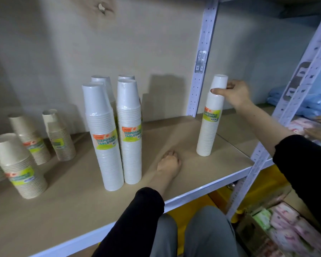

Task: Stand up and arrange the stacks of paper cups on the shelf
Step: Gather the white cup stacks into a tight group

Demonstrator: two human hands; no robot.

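A tall white cup stack (210, 125) with a green label stands upright on the wooden shelf (191, 175), right of centre. My right hand (233, 93) grips it near the top, thumb across the front. My left hand (170, 162) rests on the shelf board with its fingers curled and nothing in it. Several wrapped white cup stacks (117, 130) stand close together left of my left hand. Shorter brown cup stacks (26, 149) stand at the far left, some tilted.
A white perforated shelf post (200, 58) rises behind the held stack, and another post (285, 108) runs down the right front. Blue packets (315, 106) and pink packets (289, 230) lie to the right and below. The beige wall is close behind.
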